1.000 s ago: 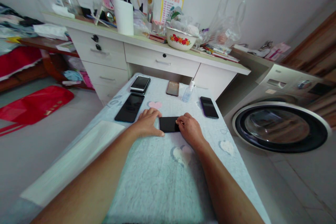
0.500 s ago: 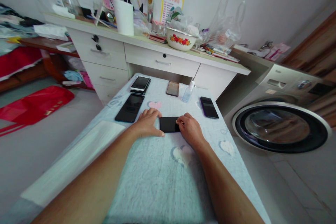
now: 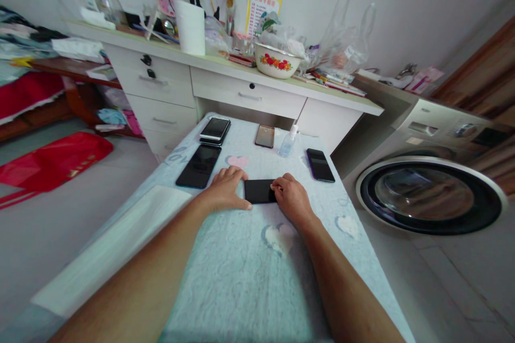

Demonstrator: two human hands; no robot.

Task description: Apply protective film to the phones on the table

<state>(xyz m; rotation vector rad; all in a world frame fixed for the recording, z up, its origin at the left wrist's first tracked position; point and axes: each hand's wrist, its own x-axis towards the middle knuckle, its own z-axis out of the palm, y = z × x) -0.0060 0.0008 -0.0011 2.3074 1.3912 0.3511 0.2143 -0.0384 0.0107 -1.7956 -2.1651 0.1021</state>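
A black smartphone point(image 3: 259, 191) lies flat and sideways on the cloth-covered table, its dark screen up. My left hand point(image 3: 226, 188) rests at its left end, thumb and forefinger spread apart around that edge. My right hand point(image 3: 290, 196) bends over the phone's right end, fingers curled and pinched together at the screen; what they hold, if anything, is too small to make out. Left of my left hand lies a larger black phone point(image 3: 199, 166). A small stack of phones point(image 3: 215, 128) sits behind it. Another dark phone point(image 3: 321, 165) lies to the right.
A brown phone case point(image 3: 264, 136) and a clear spray bottle point(image 3: 288, 142) are at the table's far side. A long whitish sheet point(image 3: 116, 246) runs along the left edge. Beyond stand a drawer desk point(image 3: 161, 94) with a floral bowl point(image 3: 277, 61) and a washing machine point(image 3: 426, 171).
Almost nothing differs. My right fingers have shifted very slightly to the right on the phone's screen; my left hand and the phone stay in place.
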